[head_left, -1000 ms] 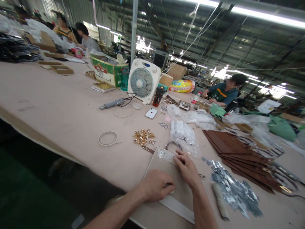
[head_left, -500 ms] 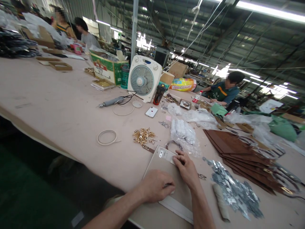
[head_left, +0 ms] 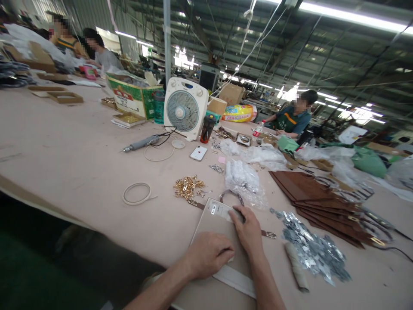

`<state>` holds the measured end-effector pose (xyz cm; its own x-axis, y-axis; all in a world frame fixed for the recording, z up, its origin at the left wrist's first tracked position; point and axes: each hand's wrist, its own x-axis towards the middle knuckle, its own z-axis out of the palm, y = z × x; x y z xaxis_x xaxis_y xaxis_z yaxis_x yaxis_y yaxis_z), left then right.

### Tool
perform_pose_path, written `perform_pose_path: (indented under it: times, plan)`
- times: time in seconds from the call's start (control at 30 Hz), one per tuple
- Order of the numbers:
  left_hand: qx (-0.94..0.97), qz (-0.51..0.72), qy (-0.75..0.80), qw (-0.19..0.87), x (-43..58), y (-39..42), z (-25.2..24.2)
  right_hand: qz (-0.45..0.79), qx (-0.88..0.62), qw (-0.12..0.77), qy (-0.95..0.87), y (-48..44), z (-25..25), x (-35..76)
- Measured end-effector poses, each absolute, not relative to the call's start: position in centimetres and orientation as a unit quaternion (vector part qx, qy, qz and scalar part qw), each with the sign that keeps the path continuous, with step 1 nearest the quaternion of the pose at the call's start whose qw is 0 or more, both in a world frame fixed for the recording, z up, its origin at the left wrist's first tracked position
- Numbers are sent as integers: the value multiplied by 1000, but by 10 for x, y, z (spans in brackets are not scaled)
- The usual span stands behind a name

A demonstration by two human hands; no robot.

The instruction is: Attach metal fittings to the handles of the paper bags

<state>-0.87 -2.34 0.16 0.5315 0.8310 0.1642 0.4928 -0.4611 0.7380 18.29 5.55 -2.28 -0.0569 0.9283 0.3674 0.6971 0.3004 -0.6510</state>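
Note:
A flat beige panel (head_left: 201,224) with a small white label near its far end lies in front of me. A brown strap with a metal buckle (head_left: 195,203) sticks out on its left, another buckled strap end (head_left: 268,234) on its right, and a curved handle (head_left: 237,196) beyond it. My left hand (head_left: 209,254) rests on the panel, fingers curled in; whatever they pinch is hidden. Just below it runs a white strip (head_left: 235,282). My right hand (head_left: 248,228) lies on the panel's right side, thumb and fingers apart, touching near the label.
Gold-coloured fittings (head_left: 189,187) are heaped beyond the panel, beside a tape roll (head_left: 137,193). To the right are silvery pieces (head_left: 309,245), a grey-beige roll (head_left: 296,267) and stacked brown leather pieces (head_left: 309,200). Farther back stand a fan (head_left: 183,110) and a phone (head_left: 198,153).
The camera view has shifted slightly, so the table's things sit farther left. My right hand's fingers have drawn a little closer together on the panel; my left hand stays curled.

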Motion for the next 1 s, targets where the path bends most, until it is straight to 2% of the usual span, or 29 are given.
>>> perform_pose_path:
  times: [0.17,0.5,0.67,1.0]
  plan:
    - [804,282,396,343,-10,-24,2,166,-572,385,-705,59,-24,184]
    - [697,391,394,454,-10,-21,6,155,-525,391,-740,47,-36,200]
    - [668,428,399,460,-9,-18,-1,162,-504,377,-760,36,-38,213]
    - [702,403,395,434,-10,-20,-2,168,-537,397,-725,32,-30,205]
